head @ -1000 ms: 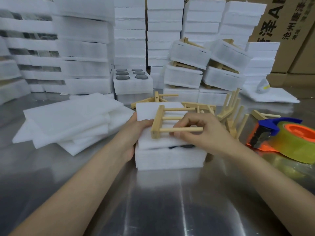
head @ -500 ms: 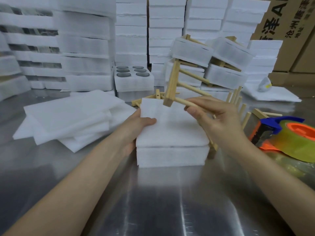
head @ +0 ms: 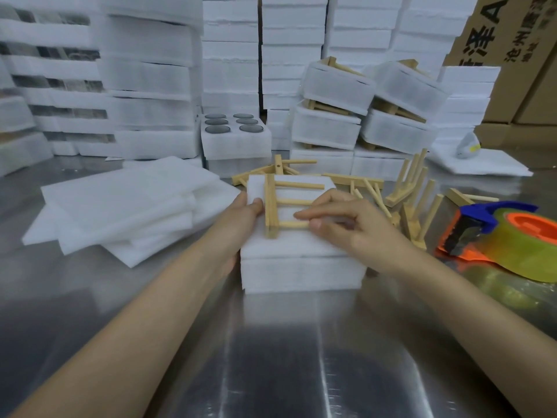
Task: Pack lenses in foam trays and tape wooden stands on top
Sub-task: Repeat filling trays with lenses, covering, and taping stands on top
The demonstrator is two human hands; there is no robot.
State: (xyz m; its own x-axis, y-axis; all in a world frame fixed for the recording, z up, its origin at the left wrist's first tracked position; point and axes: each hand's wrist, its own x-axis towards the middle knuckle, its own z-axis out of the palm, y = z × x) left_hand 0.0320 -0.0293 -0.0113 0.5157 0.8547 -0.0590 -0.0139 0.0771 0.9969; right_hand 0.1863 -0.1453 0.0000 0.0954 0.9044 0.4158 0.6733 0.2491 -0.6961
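Wooden stand [head: 280,203] lies flat on the white foam tray [head: 301,273] between the two hands, its bar toward the left hand and its three dowels running toward the right. I see the left hand [head: 241,218] gripping the tray's left edge, thumb on top just beside the bar. The right hand [head: 346,224] pinches the nearest dowel between thumb and forefinger, its other fingers loosely curled. Just beyond the right hand, loose stands [head: 407,191] lie in a heap; farther right sits the tape dispenser [head: 506,236] on the metal table [head: 271,357]. Left of the left hand I see foam sheets [head: 120,206] piled. Ahead of both hands an open tray [head: 235,146] shows six lenses [head: 232,125]
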